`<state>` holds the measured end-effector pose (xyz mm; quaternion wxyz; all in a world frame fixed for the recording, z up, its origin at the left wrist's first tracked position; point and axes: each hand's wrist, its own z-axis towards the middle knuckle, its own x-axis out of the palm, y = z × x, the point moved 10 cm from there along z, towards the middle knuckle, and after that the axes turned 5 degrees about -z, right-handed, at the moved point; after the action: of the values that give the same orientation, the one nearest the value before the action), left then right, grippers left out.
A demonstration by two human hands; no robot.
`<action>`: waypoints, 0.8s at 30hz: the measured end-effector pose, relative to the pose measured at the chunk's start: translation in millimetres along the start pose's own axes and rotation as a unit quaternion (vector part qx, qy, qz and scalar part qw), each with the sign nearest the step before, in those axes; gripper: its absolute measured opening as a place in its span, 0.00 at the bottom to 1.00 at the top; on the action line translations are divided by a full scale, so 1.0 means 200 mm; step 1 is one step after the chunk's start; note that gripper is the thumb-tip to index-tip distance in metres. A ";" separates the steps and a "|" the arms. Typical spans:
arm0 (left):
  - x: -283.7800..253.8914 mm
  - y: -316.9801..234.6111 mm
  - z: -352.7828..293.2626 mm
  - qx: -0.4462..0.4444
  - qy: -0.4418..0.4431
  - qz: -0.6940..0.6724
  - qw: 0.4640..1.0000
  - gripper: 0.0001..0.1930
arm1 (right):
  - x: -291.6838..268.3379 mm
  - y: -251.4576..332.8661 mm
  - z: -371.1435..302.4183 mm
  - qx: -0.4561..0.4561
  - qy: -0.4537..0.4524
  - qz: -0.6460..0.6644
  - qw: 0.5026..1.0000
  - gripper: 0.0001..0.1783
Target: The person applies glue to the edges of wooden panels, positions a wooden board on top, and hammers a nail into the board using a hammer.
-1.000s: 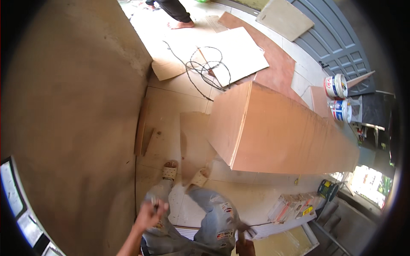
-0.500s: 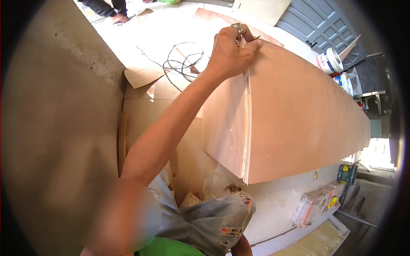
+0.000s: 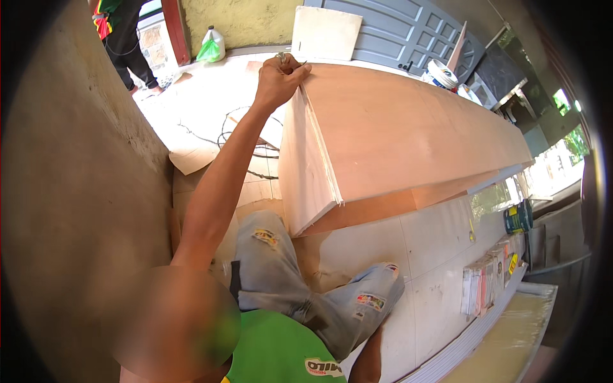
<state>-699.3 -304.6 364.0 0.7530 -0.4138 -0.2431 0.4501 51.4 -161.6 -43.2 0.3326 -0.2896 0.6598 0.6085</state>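
Observation:
A long box-like piece of plywood [image 3: 415,127] lies on its side, with its layered edge toward me. My left hand [image 3: 280,80] is at the far upper corner of that edge, a ring on one finger. Its fingers are pinched together, and a thin, dark, pointed thing [image 3: 303,62] sticks out past the thumb; its kind is too small to tell. The end panel [image 3: 303,166] faces left, below my wrist. Part of my right arm [image 3: 367,351] shows beside my thigh, but the right hand is out of sight.
A black cable [image 3: 223,134] lies coiled on the floor beyond the box. At far left stands another person [image 3: 124,45]. Buckets [image 3: 440,75] stand behind the box near a grey door [image 3: 396,29]. Stacked packages [image 3: 488,277] and a dark green can [image 3: 518,217] lie at right. A wall [image 3: 70,159] rises close on my left.
The view has tilted up and back, showing more of the background and the box's lower side. My left hand stays at the box's far corner, still pinched.

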 end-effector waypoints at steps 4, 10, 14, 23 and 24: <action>-0.13 0.08 0.01 0.000 0.016 0.043 0.999 0.17 | -0.28 1.09 -0.05 -0.147 -0.049 0.164 0.974 0.13; -0.04 0.01 0.02 0.059 0.022 0.026 0.998 0.14 | -0.07 2.33 -0.67 -0.080 0.281 0.558 0.776 0.25; -0.02 0.00 -0.02 0.046 0.008 0.049 0.998 0.13 | 0.04 2.76 -0.72 -0.011 0.338 0.659 0.671 0.32; -0.07 0.04 -0.10 0.044 -0.120 -0.018 0.992 0.12 | 0.03 2.80 -0.70 -0.039 0.169 0.660 0.731 0.23; -0.07 0.03 -0.09 0.057 -0.122 -0.024 0.991 0.12 | 0.02 2.80 -0.70 -0.038 0.161 0.669 0.725 0.22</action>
<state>-695.3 -322.9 348.1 0.7510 -0.3065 -0.3170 0.4916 -404.4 -249.1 300.4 -0.2828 0.1209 0.7026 0.6417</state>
